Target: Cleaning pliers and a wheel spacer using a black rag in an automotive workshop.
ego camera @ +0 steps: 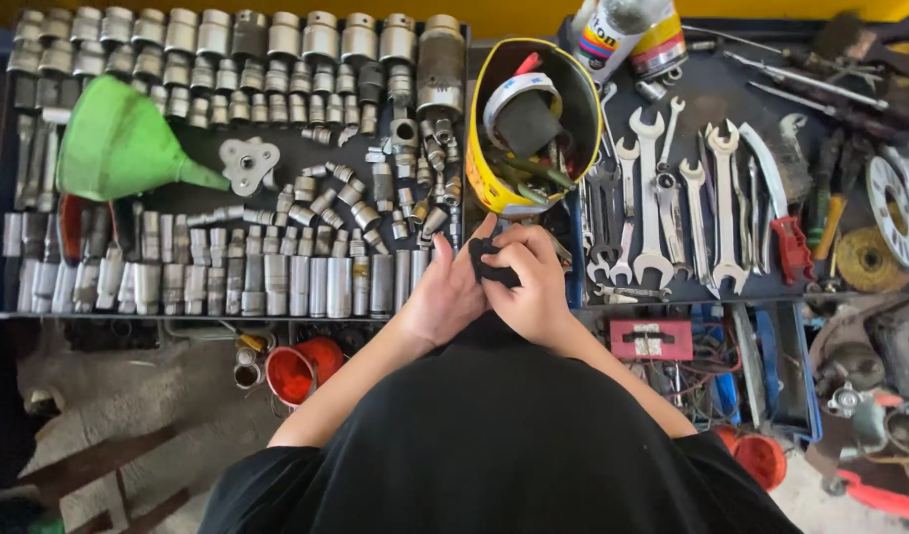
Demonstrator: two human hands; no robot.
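At frame centre, the left hand [445, 297] and right hand [534, 292] pinch a small black crumpled cloth piece [490, 265] together. Risk: loosened grip drops it among the upright steel sockets [306, 282] or against the yellow metal can [519, 124].

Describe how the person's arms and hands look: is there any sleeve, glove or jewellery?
Both forearms are bare. The left hand and right hand wear no gloves, and no rings, watch or bracelet show. A black garment covers the body; its short sleeves end above the elbows.
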